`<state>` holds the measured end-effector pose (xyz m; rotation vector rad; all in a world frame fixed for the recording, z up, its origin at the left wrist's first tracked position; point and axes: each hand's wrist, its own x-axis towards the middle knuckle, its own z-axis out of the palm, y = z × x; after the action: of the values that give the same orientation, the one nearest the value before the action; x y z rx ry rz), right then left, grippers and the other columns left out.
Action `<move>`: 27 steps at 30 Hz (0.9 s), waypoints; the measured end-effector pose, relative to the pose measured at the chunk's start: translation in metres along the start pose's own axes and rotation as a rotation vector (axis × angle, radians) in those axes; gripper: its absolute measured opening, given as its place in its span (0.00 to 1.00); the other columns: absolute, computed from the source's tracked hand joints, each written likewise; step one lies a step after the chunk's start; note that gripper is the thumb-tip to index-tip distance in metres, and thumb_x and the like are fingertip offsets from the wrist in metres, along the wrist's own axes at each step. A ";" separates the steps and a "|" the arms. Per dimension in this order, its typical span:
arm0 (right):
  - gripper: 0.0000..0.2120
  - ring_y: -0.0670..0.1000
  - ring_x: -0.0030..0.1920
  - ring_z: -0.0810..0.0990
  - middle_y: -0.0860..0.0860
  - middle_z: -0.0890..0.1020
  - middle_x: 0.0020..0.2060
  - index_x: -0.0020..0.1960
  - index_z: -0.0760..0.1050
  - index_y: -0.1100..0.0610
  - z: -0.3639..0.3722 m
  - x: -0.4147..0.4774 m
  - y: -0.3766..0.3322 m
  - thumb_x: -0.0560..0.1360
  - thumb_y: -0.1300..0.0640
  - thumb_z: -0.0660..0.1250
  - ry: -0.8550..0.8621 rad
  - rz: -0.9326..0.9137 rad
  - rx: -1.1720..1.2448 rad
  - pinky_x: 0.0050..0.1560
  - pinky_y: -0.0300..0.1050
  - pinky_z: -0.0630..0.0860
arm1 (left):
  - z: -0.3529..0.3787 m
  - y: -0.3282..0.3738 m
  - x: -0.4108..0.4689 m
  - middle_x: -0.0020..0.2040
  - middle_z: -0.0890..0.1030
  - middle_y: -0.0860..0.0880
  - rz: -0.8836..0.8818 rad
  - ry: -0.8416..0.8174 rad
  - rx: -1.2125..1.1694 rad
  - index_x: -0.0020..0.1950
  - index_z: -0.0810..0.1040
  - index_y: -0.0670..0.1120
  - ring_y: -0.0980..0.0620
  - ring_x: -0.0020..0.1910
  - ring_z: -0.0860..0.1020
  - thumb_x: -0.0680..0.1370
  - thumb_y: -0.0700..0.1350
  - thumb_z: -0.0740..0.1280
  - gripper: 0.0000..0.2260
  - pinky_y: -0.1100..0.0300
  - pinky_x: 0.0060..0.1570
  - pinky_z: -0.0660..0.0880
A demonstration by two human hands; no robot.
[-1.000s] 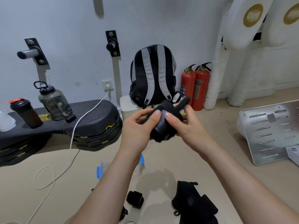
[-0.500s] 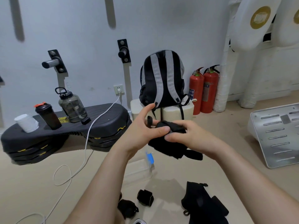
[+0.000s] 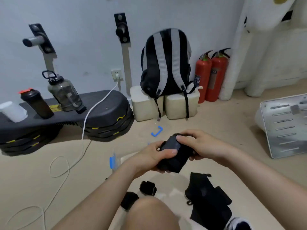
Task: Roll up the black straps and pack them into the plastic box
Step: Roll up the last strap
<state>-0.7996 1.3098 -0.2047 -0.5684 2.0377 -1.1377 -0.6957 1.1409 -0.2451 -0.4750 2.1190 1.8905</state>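
My left hand [image 3: 154,156] and right hand [image 3: 199,145] grip a nearly rolled strap [image 3: 174,155]; two rolls [image 3: 147,188] lie unpacked, a loose pile [image 3: 207,196] awaits rolling.

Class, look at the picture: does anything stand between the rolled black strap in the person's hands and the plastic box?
Nothing visible does. The left hand and right hand grip the black strap close to the clear plastic box. Whether the box is open cannot be told.

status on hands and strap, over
Left hand and right hand both grip the black strap, partly rolled. Rolled straps on floor, unboxed. Plastic box left of hands, nothing blocking.
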 end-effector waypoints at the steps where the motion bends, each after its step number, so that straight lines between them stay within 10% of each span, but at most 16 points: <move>1: 0.12 0.50 0.33 0.77 0.52 0.80 0.40 0.59 0.76 0.52 0.008 0.011 0.010 0.81 0.47 0.63 -0.042 0.077 -0.031 0.37 0.42 0.76 | 0.003 -0.018 0.008 0.40 0.83 0.47 -0.058 -0.006 0.007 0.59 0.76 0.47 0.51 0.32 0.79 0.68 0.60 0.71 0.26 0.60 0.34 0.75; 5: 0.22 0.54 0.40 0.80 0.58 0.79 0.57 0.72 0.65 0.48 0.042 0.057 0.067 0.80 0.53 0.66 -0.143 0.285 -0.013 0.47 0.46 0.81 | 0.016 -0.097 0.044 0.41 0.83 0.43 -0.250 0.109 -0.003 0.56 0.75 0.45 0.48 0.30 0.79 0.76 0.55 0.70 0.16 0.59 0.30 0.75; 9: 0.30 0.52 0.58 0.77 0.52 0.68 0.71 0.77 0.60 0.43 0.083 0.093 0.140 0.79 0.54 0.67 -0.112 0.331 0.016 0.53 0.47 0.79 | 0.010 -0.174 0.088 0.47 0.82 0.45 -0.355 0.381 -0.024 0.59 0.75 0.46 0.47 0.36 0.79 0.65 0.62 0.72 0.29 0.59 0.27 0.74; 13: 0.33 0.59 0.68 0.71 0.56 0.67 0.72 0.79 0.55 0.48 0.095 0.129 0.217 0.78 0.52 0.65 -0.002 0.394 -0.245 0.63 0.49 0.71 | -0.004 -0.220 0.136 0.56 0.78 0.46 -0.409 0.556 0.052 0.65 0.69 0.46 0.45 0.52 0.79 0.69 0.59 0.73 0.31 0.47 0.52 0.80; 16: 0.40 0.62 0.76 0.55 0.58 0.59 0.76 0.80 0.48 0.47 0.094 0.153 0.258 0.74 0.51 0.66 0.023 0.508 -0.475 0.73 0.59 0.61 | -0.020 -0.237 0.162 0.64 0.70 0.46 -0.390 0.517 0.421 0.73 0.64 0.50 0.42 0.57 0.77 0.73 0.55 0.72 0.32 0.51 0.51 0.75; 22: 0.58 0.62 0.72 0.64 0.59 0.64 0.74 0.80 0.33 0.48 0.086 0.163 0.320 0.69 0.49 0.75 -0.110 0.697 -0.493 0.69 0.60 0.68 | -0.036 -0.273 0.190 0.66 0.68 0.46 -0.325 0.471 0.876 0.75 0.65 0.54 0.41 0.59 0.72 0.75 0.43 0.69 0.29 0.51 0.45 0.71; 27: 0.48 0.50 0.53 0.75 0.55 0.75 0.63 0.81 0.40 0.51 0.092 0.149 0.339 0.74 0.67 0.69 -0.017 0.546 -0.211 0.53 0.41 0.74 | -0.009 -0.285 0.191 0.66 0.76 0.48 -0.086 0.579 1.032 0.59 0.81 0.48 0.43 0.67 0.71 0.74 0.37 0.67 0.15 0.40 0.62 0.67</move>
<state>-0.8348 1.3346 -0.5833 -0.0987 2.1270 -0.5975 -0.7532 1.0907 -0.5802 -0.8685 2.9570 0.4205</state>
